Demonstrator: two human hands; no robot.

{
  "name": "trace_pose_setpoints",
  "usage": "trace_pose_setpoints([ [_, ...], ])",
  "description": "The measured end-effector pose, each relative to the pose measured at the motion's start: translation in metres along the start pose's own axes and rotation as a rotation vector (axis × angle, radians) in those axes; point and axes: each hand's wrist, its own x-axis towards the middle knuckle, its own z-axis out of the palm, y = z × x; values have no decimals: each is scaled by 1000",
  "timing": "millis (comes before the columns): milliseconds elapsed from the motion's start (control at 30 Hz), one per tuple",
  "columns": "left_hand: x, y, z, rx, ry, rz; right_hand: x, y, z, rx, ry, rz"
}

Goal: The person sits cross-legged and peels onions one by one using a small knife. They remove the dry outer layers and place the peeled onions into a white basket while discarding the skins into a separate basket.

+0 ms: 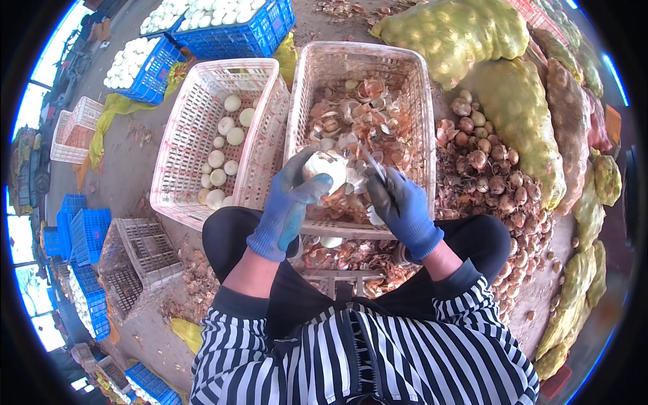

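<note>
My left hand (298,195), in a blue knitted glove with a dark, worn palm, holds a large white onion (326,169) that has brown patches on its upper side. To its right, my right hand (397,200), gloved the same way, grips a knife (373,161), whose blurred blade points up and left, apart from the onion. Both hands are over the near part of a pinkish plastic crate (430,152) full of papery onion skins (364,116). Close by on the left, a second crate (174,147) contains several peeled onions (216,159).
Unpeeled onions (498,185) lie heaped on the floor at the right, beside yellow-green mesh sacks (521,121). Blue crates (243,38) of peeled onions stand at the upper left. Stacked crates (147,248) are at the left. Onion skins litter the ground near my legs.
</note>
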Motion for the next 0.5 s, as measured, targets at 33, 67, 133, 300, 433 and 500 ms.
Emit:
trace_pose_setpoints([
  [33, 0, 0, 0, 9, -15, 1, 0, -10, -7, -125, 15, -86],
  [67, 0, 0, 0, 17, -30, 3, -1, -6, -9, -275, -92, -129],
  [133, -2, 2, -2, 87, -75, -38, 1, -3, -6, -342, -72, -269],
  [300, -7, 9, -4, 208, -161, -126, 0, 1, -1, -425, -110, -339],
  [433, -10, 9, -5, 201, -131, -60, 0, 19, 13, -418, -127, -224],
  [500, -8, 7, -5, 181, -104, -115, -2, 26, 14, -424, -129, -190],
])
